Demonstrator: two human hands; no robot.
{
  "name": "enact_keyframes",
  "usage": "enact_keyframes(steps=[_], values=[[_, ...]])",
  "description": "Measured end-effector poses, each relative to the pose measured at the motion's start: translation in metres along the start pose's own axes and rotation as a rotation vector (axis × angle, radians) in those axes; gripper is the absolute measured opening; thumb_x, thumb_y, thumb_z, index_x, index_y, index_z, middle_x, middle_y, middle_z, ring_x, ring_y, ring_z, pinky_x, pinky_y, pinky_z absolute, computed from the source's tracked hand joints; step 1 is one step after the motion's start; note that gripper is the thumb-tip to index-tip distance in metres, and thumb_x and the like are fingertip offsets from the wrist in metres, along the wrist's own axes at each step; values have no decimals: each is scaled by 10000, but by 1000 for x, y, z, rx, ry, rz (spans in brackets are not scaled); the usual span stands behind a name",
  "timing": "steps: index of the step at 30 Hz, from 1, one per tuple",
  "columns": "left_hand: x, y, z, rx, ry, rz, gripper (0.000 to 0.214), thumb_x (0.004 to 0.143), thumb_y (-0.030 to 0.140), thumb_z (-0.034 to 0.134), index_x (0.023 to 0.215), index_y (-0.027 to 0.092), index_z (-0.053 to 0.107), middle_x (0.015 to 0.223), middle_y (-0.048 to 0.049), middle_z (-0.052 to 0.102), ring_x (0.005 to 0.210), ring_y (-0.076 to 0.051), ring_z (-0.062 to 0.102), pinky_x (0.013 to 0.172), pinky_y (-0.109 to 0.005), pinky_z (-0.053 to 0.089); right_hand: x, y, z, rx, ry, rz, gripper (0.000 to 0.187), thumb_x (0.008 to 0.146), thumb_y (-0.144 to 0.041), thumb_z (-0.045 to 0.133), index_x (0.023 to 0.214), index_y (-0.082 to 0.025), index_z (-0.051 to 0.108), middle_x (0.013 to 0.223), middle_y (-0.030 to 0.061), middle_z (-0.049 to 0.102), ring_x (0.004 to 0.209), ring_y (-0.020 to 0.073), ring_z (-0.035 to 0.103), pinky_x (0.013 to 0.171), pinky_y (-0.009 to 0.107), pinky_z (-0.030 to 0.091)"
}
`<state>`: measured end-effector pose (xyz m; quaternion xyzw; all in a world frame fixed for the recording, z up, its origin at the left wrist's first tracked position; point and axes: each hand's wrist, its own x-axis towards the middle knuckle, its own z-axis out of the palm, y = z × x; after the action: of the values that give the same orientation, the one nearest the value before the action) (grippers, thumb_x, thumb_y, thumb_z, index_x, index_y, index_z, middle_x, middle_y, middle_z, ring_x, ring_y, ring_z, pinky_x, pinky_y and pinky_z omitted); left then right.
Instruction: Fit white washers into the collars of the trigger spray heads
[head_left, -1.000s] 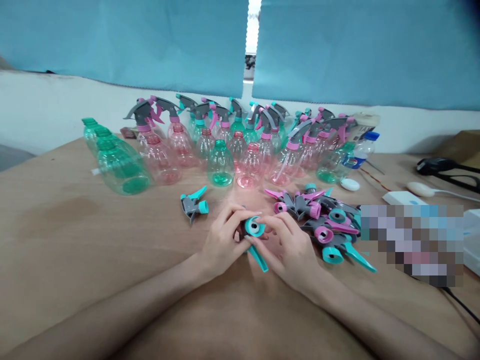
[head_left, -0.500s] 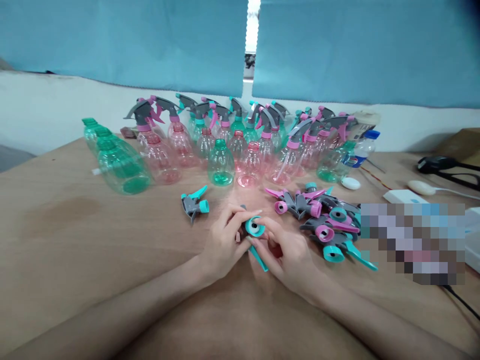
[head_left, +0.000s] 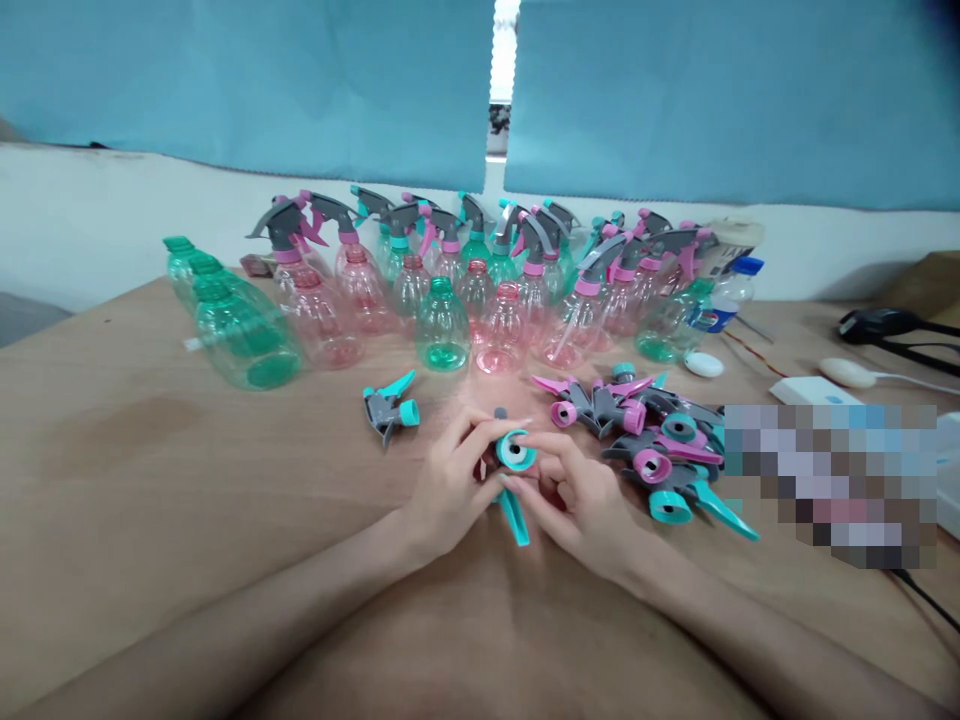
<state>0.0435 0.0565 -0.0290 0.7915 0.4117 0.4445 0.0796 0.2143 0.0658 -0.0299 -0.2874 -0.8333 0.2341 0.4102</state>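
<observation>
A grey trigger spray head (head_left: 516, 515) with a turquoise collar and trigger is held between both hands, above the table's near middle. The collar's opening points at me and shows a white inner ring with a dark hole. My left hand (head_left: 448, 492) is closed around the grey body, which its fingers partly hide. At the collar's right side, my right hand (head_left: 589, 505) pinches the rim with thumb and forefinger. Left of the hands lies another turquoise-and-grey spray head (head_left: 386, 408). A pile of loose pink and turquoise spray heads (head_left: 651, 465) lies on the right.
Behind the hands stand several green bottles (head_left: 442, 335) and pink bottles (head_left: 501, 335), many with spray heads on. Several uncapped green bottles (head_left: 244, 335) stand at the left. A blue-capped drink bottle (head_left: 731, 295), a white oval object (head_left: 703, 365) and cables are on the right.
The held spray head has turned slightly, its trigger now pointing more straight down toward me. My right fingers have shifted a little around the collar.
</observation>
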Motion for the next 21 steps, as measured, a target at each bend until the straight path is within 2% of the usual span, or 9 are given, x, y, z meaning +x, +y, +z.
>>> enact_keyframes(steps=[3, 10, 16, 21], values=[[-2, -1, 1, -6, 0, 33, 279, 920, 317, 528, 1172, 200, 533, 919, -28, 507, 741, -134, 510, 638, -246, 483, -2, 1, -1, 20, 33, -24, 222, 880, -174, 539, 1087, -196, 461, 527, -123, 279, 393, 58, 308, 406, 194, 229], [-4, -3, 3, -28, -13, 46, 262, 911, 268, 548, 1168, 220, 535, 953, -25, 514, 738, -123, 518, 629, -238, 490, -3, -1, -1, -7, 88, -62, 232, 862, -190, 572, 1054, -199, 442, 535, -127, 284, 387, 50, 292, 402, 191, 203], [-3, -3, 3, -41, -15, 79, 235, 926, 289, 521, 1150, 219, 532, 929, -24, 509, 729, -123, 514, 632, -236, 493, -2, 1, -2, -90, 72, -84, 194, 864, -210, 578, 1014, -195, 455, 532, -126, 269, 383, 51, 292, 409, 196, 211], [-1, -2, 3, -5, -1, 87, 253, 930, 325, 504, 1147, 196, 531, 911, -35, 519, 749, -137, 532, 629, -245, 497, 1, 1, -7, -194, 50, -111, 163, 877, -274, 583, 985, -201, 485, 518, -115, 353, 396, 61, 344, 421, 200, 245]])
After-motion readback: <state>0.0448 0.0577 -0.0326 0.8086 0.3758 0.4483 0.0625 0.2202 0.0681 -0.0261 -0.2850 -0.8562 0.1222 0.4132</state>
